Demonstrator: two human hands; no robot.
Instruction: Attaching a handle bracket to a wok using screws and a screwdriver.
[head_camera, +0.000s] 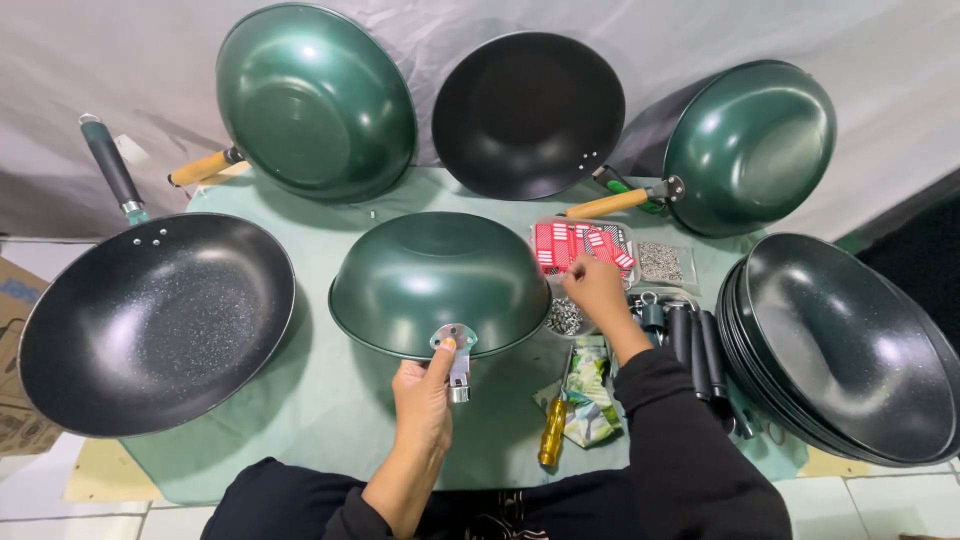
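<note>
At the centre of the green mat (330, 400), a green wok (440, 282) is set upside down, its rim tilted toward the viewer. Its metal handle bracket (455, 345) points toward the person and is pinched by the left hand (425, 395), the thumb pressed on top of the bracket and the other fingers curled beneath it. The wok thus lies directly ahead of the left hand and just to the left of the right hand.

The right hand (595, 285) is held beside the wok's right rim, its fingers closed over a clear tray of red-and-white packets (582, 245); whether anything is actually pinched cannot be told. Just below that hand a small heap of silver screws (563, 318) is seen, and a bag of small metal parts (660, 262) lies to the right of the tray.

Near the right forearm, a yellow-handled screwdriver (552, 432) rests on a crumpled green wrapper (592, 395), with a bundle of black handles (695, 350) alongside.

Around the mat, other pans are placed: a black speckled wok (155, 325) at the left, two green woks with wooden handles (315, 100) (750, 145) propped against the backdrop, a black handle-less wok (528, 112) between them, and a stack of black woks (850, 350) at the right.
</note>
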